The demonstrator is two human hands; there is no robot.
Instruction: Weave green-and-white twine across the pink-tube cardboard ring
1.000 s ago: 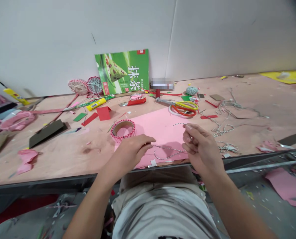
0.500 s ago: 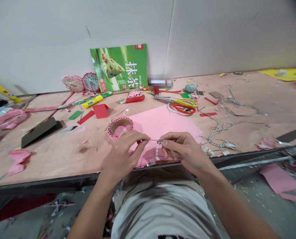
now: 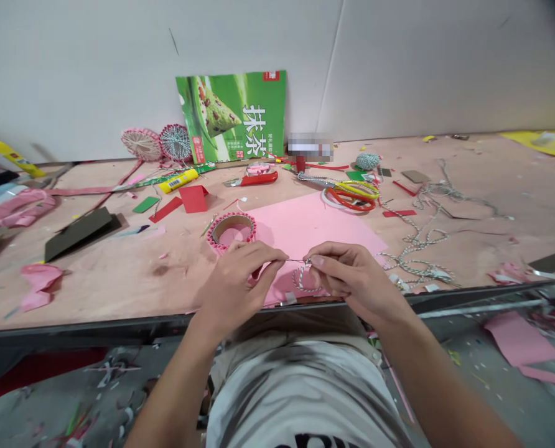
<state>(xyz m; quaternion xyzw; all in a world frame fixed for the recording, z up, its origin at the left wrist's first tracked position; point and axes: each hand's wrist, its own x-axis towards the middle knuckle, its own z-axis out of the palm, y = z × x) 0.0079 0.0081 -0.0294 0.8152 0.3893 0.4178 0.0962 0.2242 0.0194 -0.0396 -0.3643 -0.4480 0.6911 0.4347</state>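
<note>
My left hand [image 3: 242, 277] is closed in a pinch on one end of a thin dark strand [image 3: 297, 259]; whether it is thread, wire or a needle I cannot tell. The strand runs straight across to my right hand [image 3: 349, 274], whose thumb and forefinger pinch a grey-and-white twisted cord [image 3: 300, 279] where the two meet. A loop of this cord hangs below the right fingers. Both hands are over a sheet of pink paper [image 3: 315, 224] at the table's front edge. Just beyond my left hand lies a ring with pink beaded edging [image 3: 233, 231].
Scissors [image 3: 352, 194] and a red utility knife [image 3: 254, 179] lie past the paper. A yellow glue stick [image 3: 178, 180] is at the left. Tangled cord [image 3: 412, 258] spreads on the right. A green package [image 3: 233, 115] leans against the wall, beside string-wound discs [image 3: 175, 142].
The view has shifted slightly, so the table things appear a little further right and higher. Both hands keep their pinch, with the strand still stretched between them.
</note>
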